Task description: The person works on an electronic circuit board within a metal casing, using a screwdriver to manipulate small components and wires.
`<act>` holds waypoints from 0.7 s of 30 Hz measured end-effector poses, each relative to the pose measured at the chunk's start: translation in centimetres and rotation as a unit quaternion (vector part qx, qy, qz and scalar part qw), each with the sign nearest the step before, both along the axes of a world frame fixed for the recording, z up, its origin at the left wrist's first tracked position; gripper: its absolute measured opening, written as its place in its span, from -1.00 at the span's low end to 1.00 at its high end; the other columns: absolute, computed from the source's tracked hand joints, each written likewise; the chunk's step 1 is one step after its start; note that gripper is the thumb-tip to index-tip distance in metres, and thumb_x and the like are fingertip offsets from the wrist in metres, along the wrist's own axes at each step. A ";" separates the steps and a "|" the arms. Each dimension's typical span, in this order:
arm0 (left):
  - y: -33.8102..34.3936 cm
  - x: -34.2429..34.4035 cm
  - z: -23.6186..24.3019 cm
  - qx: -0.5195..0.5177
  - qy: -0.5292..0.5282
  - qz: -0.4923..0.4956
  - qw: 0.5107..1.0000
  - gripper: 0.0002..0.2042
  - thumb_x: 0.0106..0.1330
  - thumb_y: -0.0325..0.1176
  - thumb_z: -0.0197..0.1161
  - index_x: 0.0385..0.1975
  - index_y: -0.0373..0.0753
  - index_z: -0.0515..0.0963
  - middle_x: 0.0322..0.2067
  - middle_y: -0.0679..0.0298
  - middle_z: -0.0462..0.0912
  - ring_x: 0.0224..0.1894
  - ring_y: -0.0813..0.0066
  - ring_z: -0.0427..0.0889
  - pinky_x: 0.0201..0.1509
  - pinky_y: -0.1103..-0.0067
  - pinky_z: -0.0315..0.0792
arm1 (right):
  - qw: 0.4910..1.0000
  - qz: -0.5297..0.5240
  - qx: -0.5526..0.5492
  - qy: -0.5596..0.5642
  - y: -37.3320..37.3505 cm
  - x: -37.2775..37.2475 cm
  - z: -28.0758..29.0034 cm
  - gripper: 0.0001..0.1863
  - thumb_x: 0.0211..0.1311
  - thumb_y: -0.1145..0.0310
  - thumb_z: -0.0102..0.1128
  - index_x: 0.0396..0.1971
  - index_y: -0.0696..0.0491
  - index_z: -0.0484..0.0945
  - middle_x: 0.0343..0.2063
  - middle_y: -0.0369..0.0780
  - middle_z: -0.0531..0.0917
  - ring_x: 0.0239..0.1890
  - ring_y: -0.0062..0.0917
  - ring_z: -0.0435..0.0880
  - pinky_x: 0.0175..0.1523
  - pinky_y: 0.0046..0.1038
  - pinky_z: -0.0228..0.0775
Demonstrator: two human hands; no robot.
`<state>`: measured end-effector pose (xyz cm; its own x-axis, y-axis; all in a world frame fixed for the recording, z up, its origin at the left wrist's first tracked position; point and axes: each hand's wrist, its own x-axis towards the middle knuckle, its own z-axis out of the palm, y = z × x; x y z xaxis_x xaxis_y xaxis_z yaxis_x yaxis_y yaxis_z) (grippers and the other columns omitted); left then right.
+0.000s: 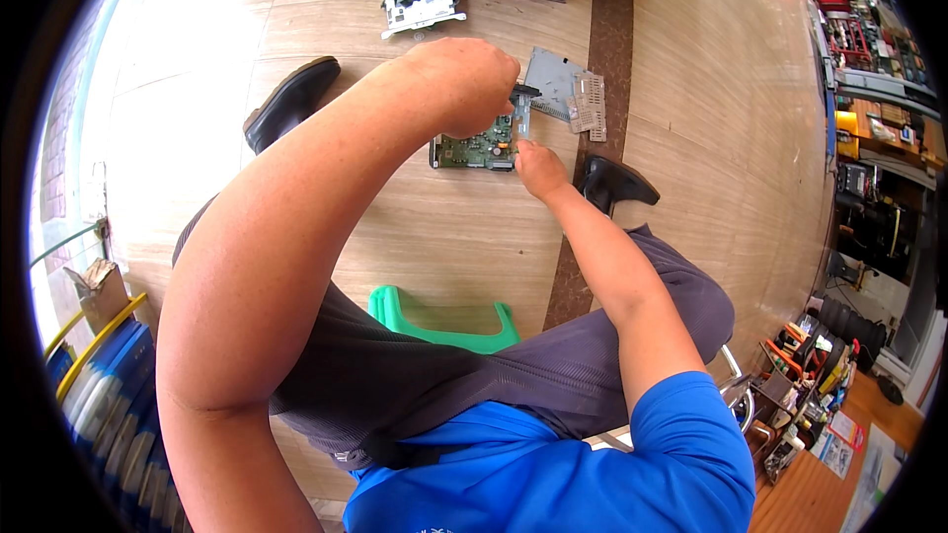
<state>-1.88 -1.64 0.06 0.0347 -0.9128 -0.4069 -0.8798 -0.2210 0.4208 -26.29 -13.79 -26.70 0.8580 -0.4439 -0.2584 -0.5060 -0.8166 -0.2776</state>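
Green, component-studded circuit board (pixel 477 151) met the right hand (pixel 542 171) at its right edge, left hand (pixel 469 84) above, grips indiscernible. Tan streaked floor (pixel 444 227) stretched nearside.

Curled left hand (pixel 464 84) on a bent arm (pixel 232 321), right hand (pixel 541 171) nearby.

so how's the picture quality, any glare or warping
In the head view, glare washes out the floor at upper left; in the same view, the shelving curves along the right rim and the corners go black; there too, the circuit board is evenly lit, but its smallest parts can't be made out.
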 end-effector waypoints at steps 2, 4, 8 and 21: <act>-0.1 -0.1 0.0 0.000 0.001 0.000 1.000 -0.74 0.37 -0.22 0.22 -0.17 -0.31 0.54 -0.26 0.01 0.68 -0.10 0.02 0.65 -0.01 0.24 0.51 | 1.000 -0.001 0.000 0.002 -0.1 0.0 0.0 -0.86 0.27 0.37 0.07 -0.31 0.14 0.48 -0.30 0.00 0.64 -0.24 -0.10 0.68 -0.13 -0.15 0.56; -0.1 -0.1 0.2 0.019 -0.018 0.008 1.000 -0.75 0.36 -0.25 0.23 -0.10 -0.25 0.64 -0.15 0.10 0.71 -0.02 0.17 0.67 0.01 0.33 0.55 | 1.000 -0.003 0.004 0.011 0.1 0.2 0.3 -0.86 0.27 0.37 0.08 -0.31 0.14 0.48 -0.30 0.00 0.64 -0.24 -0.10 0.68 -0.13 -0.16 0.56; -0.2 -0.2 0.2 0.019 -0.017 0.006 1.000 -0.75 0.36 -0.25 0.23 -0.10 -0.25 0.64 -0.15 0.10 0.70 -0.02 0.17 0.67 0.02 0.33 0.55 | 1.000 -0.001 0.003 0.006 0.1 0.0 0.5 -0.86 0.27 0.36 0.08 -0.31 0.13 0.48 -0.30 0.00 0.63 -0.23 -0.10 0.67 -0.12 -0.16 0.55; 0.0 0.0 -0.1 -0.004 0.002 0.003 1.000 -0.74 0.37 -0.22 0.21 -0.17 -0.32 0.54 -0.24 0.02 0.68 -0.08 0.02 0.64 0.01 0.24 0.51 | 1.000 -0.005 0.004 -0.012 0.3 0.0 0.4 -0.87 0.26 0.38 0.06 -0.27 0.11 0.48 -0.29 -0.01 0.62 -0.23 -0.08 0.66 -0.11 -0.14 0.54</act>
<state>-1.91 -1.63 -0.02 0.0389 -0.9161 -0.3991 -0.8767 -0.2229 0.4262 -26.27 -13.49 -26.31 0.8596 -0.4505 -0.2410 -0.5072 -0.8093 -0.2964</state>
